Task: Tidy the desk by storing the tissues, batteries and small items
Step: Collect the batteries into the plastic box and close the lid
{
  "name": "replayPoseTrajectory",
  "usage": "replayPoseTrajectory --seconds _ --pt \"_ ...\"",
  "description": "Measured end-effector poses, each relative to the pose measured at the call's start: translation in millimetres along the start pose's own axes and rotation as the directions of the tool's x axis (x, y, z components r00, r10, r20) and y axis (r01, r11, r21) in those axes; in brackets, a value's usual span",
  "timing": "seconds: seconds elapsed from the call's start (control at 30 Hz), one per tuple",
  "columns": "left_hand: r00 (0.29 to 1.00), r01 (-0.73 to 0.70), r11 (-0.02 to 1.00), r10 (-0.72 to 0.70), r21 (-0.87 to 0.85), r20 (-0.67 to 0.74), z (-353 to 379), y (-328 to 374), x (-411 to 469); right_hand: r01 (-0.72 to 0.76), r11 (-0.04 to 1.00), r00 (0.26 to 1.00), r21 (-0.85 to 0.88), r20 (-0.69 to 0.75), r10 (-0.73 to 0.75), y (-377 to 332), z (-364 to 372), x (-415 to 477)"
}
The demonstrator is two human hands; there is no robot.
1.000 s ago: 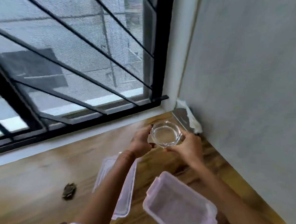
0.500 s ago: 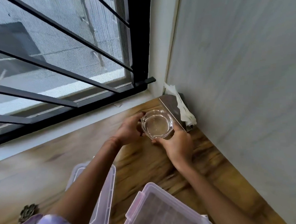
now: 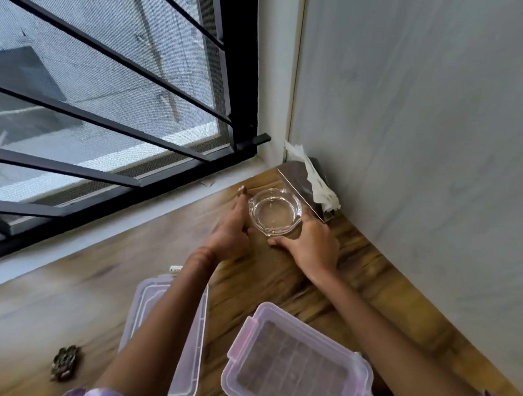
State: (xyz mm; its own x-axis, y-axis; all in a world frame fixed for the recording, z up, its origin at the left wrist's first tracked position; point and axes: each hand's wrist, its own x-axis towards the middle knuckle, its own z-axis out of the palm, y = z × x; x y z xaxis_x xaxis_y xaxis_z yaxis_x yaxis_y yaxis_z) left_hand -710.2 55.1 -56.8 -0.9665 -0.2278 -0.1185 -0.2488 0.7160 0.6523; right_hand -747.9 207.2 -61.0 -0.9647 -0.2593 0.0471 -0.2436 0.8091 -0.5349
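Cradling the glass dish (image 3: 275, 211), both hands (left hand (image 3: 230, 232), right hand (image 3: 313, 245)) have lowered it onto the desk (image 3: 366, 283) beside the tissue holder (image 3: 307, 189); it looks parked, with the open container (image 3: 295, 370) awaiting small items.

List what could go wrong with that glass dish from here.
The glass dish sits between the left hand and right hand, right against the tissue holder; sliding it further could knock the holder. Glass on the wood desk may chip if let go abruptly.
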Motion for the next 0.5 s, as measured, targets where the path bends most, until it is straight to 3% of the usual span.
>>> replayPoseTrajectory --seconds 0.13,0.33,0.5 --pt "0.998 -0.037 0.996 0.033 -0.077 -0.05 -3 5 -44 0.055 0.993 0.998 0.106 -0.016 -0.053 7 -25 -24" --pt "0.999 0.048 0.919 -0.049 -0.391 0.007 7 5 -128 0.02 0.965 1.0 0.262 -0.028 -0.013 30 -42 -86" --pt "0.996 0.086 0.895 -0.074 -0.439 0.046 17 4 -170 -0.025 0.951 0.994 0.307 -0.089 0.055 44 -52 -139"
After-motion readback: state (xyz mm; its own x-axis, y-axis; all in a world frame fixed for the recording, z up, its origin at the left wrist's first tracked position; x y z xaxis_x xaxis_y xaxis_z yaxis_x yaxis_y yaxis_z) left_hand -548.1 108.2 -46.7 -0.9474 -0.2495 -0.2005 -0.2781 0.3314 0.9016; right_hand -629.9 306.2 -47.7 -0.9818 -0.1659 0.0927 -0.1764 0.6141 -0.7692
